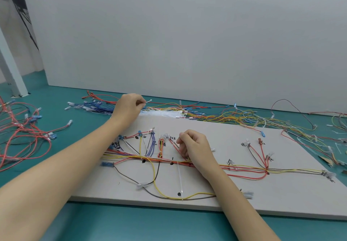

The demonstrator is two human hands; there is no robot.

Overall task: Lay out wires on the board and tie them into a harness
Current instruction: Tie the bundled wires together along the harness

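Two bare forearms reach in from the near edge over the board (281, 199), a pale slab on the teal table (56, 109). On it the wires (131, 157) are already laid: a main trunk of red, yellow and black runs left to right across the middle, with branches fanning up to hand-written labels and a yellow-and-brown loop sagging toward the near edge. One white tie (179, 178) lies across the trunk with its tail trailing toward the camera.

At the board's far edge, the left hand (127, 109) pinches a fresh cable tie (148, 101) between thumb and fingertip, its head poking out to the right, just above the pile of ties (163, 113). The right hand (195, 146) rests on the trunk near its middle, fingers curled round a bunch of red wires there; exactly how many it holds is hidden beneath the hand.

Laying out looks largely done, and the tying step is in hand, with a new tie being fetched while the bundle is held gathered. The next move probably calls for carrying that tie to where the right hand grips, threading it under the trunk, feeding the tail through the head and drawing it snug without trapping a branch wire.

Loose spare wires (22, 128) lie in heaps to the left and along the back of the table.
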